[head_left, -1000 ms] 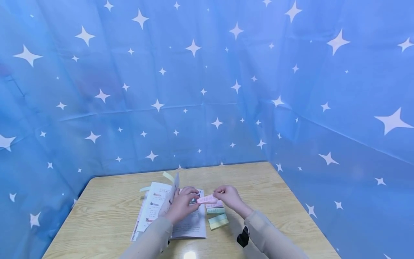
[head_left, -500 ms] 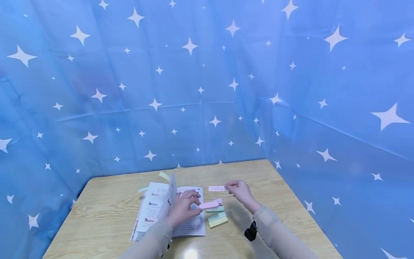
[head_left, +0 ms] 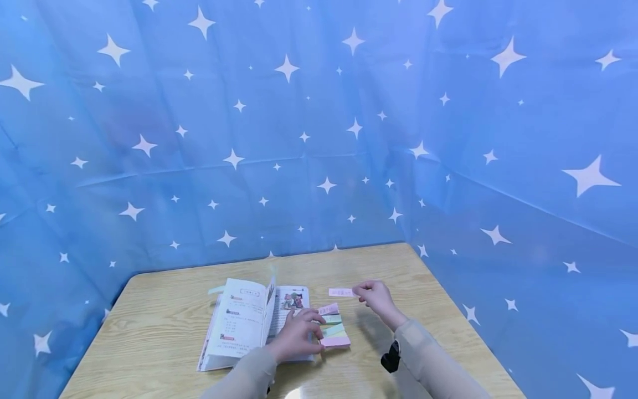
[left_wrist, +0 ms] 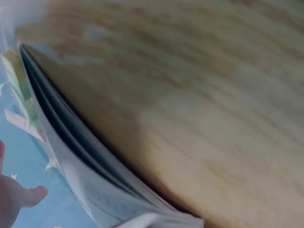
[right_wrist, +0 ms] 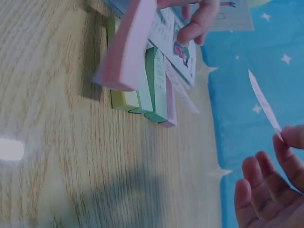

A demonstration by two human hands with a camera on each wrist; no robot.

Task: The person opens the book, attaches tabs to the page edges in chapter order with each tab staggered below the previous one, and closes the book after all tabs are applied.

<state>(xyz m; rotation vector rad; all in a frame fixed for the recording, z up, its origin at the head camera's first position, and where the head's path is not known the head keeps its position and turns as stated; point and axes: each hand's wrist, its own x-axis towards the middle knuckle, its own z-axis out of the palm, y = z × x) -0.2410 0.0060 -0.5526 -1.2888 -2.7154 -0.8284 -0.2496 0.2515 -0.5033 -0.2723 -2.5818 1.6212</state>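
My right hand pinches a pink sticky-note strip with handwriting by its end, thumb against forefinger; the right wrist view shows the strip held clear of the table. My left hand is over the right edge of the open book, holding a pink pad of sticky notes by one end. In the right wrist view this pink pad is above the other pads, partly hiding them. Only part of my left hand shows in the left wrist view, at the lower left.
Beside the book lie several sticky-note pads in yellow, green and pink-purple. Pale tabs stick out of the book's far edge. The wooden table ends at a blue star-patterned curtain.
The pink strip has come away from the pad and moved right and up with my right hand. My left hand has carried the pink pad toward me, over the near pads.
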